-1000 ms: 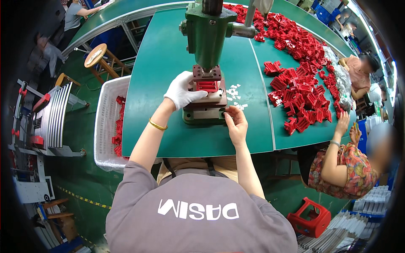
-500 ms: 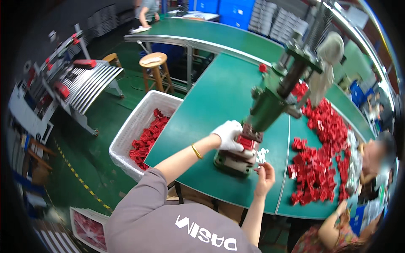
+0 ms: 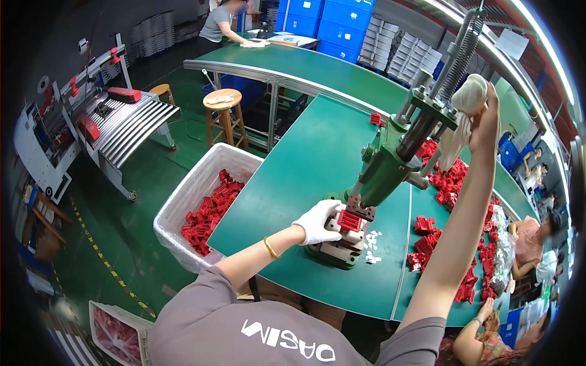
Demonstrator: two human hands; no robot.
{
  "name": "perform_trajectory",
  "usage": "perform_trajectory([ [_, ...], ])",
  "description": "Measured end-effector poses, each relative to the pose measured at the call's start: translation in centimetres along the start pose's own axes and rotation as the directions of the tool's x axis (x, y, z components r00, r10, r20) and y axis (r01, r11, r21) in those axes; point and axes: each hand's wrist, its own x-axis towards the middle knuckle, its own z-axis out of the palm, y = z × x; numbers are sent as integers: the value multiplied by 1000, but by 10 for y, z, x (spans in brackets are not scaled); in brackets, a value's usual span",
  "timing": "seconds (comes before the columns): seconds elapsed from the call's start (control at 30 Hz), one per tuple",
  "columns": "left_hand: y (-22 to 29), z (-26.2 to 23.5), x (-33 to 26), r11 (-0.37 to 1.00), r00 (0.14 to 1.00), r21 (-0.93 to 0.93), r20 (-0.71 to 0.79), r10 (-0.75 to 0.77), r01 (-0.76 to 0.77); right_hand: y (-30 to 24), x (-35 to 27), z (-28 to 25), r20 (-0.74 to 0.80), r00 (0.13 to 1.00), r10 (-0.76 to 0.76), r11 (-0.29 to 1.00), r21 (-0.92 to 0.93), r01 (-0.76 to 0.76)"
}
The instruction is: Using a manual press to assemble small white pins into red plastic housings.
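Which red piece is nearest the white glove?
The red piece in the green press, beside the left hand; the others lie on the table or in baskets.

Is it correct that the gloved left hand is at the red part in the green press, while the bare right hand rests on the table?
Not quite: the bare right hand is not on the table. The head view shows it raised at the cloth-wrapped handle of the green press. The gloved left hand is indeed at the red part.
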Motion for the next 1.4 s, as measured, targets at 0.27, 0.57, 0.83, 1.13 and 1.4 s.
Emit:
perform_trajectory([
  [0.27,30,-20,-41,975,994,218,83,-65,45,9,23,-15,13,1000,17,999,29,-17],
  [0.57,13,-15,-55,975,975,35,21,-222,221,-18,-206,-34,0,913,-408,894,204,400],
  [0.83,31,-1,-32,995,994,73,-91,-62,69,-10,-291,-71,255,875,-411,885,-117,450],
  [1.13,46,-32,76,993,920,102,392,13,-58,-21,-266,-56,132,904,-406,906,-68,417],
  [1.4,65,-39,91,913,834,334,552,11,-234,-22,-266,-57,126,912,-391,914,-63,401],
])
